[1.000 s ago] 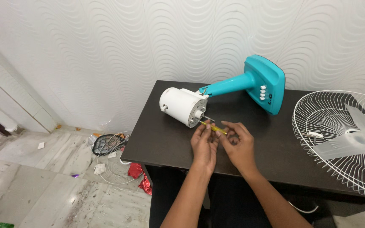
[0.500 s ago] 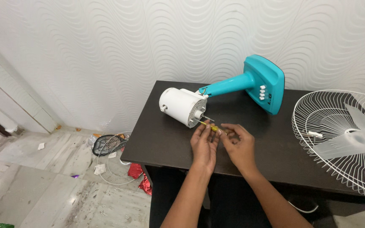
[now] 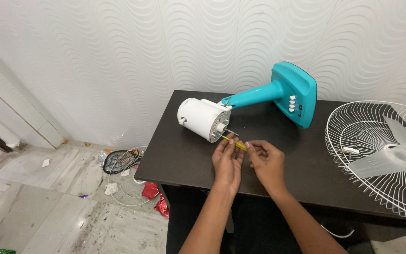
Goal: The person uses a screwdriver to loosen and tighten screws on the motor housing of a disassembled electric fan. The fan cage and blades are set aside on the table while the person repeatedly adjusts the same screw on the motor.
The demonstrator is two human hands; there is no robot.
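left hand (image 3: 226,162) + right hand (image 3: 266,162) both pinched shut on thin yellow screwdriver (image 3: 233,142) | tip at white motor housing (image 3: 204,118) lying on bench (image 3: 184,155) | light, stiff, probably slippy, grip the handle end

Two bare forearms were seen rising from the bottom edge of the view, each ending in a bare hand: the left hand (image 3: 227,162) and the right hand (image 3: 267,163). No sleeve was shown on either arm as far as the frame's lower edge, so what was worn above could not be told. No gloves, rings, watch or wristband were seen on hands or wrists. The fingernails were kept short and unpainted, as far as could be made out. The fingers were slender, the wrists narrow, and the forearms lean and smooth.
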